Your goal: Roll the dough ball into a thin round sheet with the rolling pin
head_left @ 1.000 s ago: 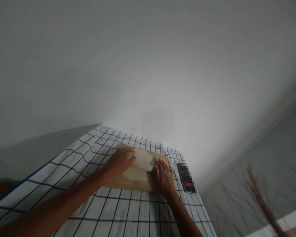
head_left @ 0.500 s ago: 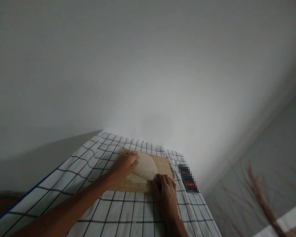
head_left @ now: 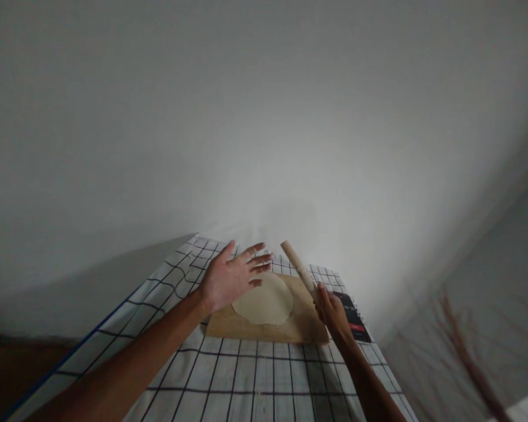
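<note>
Wooden rolling pin (head_left: pixel 300 268), smooth dough (head_left: pixel 266 303)

The pale dough (head_left: pixel 266 303) lies flat on the wooden board (head_left: pixel 307 329) as a thin, smooth, roughly round sheet, its upper left edge partly hidden. The rolling pin (head_left: pixel 301 271), a slim, plain, light wooden rod, slants up and leftward, its near end gripped in the right hand (head_left: pixel 331 309).
</note>
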Available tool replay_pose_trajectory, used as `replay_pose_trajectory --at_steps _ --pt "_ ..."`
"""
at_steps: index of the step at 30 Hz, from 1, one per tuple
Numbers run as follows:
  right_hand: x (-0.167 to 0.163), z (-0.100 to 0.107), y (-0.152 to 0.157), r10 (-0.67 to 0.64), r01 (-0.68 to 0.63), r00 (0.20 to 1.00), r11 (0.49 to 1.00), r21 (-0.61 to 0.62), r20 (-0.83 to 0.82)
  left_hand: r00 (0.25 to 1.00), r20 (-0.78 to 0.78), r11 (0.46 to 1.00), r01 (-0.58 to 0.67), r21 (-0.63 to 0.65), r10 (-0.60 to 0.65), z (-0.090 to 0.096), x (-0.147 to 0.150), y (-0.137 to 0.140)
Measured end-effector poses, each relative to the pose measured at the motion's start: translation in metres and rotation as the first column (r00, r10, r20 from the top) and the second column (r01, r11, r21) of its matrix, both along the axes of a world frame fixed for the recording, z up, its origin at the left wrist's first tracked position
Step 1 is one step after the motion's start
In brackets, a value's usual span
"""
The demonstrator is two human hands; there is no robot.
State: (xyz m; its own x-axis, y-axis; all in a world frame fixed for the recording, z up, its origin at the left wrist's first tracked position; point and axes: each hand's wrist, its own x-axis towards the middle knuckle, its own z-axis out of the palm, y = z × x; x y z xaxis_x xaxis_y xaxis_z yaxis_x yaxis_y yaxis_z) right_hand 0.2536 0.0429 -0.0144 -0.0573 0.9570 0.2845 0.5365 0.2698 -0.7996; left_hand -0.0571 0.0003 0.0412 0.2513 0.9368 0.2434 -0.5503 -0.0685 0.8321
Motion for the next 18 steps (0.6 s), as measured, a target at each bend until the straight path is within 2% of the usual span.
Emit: replay_pose_trajectory --at_steps 2,6,10,14,18 --pt "-0.007 0.005 0.014 0.008 -0.008 1.000 1.000 0.007 -0.012 0.996 -0.073 0.998 0.044 0.039 -0.041 0.002 0.003 -0.005" --pt "-0.025 0.011 0.034 0.024 -0.047 0.991 0.984 0.172 0.131 0.991 -0.118 0.994 0.078 0.078 -0.069 0.002 0.006 -0.006" --pt "-0.033 0.002 0.045 0.101 -0.137 0.973 0.976 0.170 0.206 0.991 -0.121 0.998 0.050 0.023 -0.047 0.001 0.004 -0.006" --pt "-0.024 -0.009 0.047 0.088 -0.108 0.984 0.987 0.123 0.152 0.995 0.035 0.995 -0.092 -0.043 0.094 -0.006 0.000 -0.002" --pt "-0.016 -0.010 0.040 0.096 -0.106 0.991 0.988 0.108 0.093 0.943 0.231 0.970 -0.222 -0.100 0.239 -0.012 -0.008 0.008"
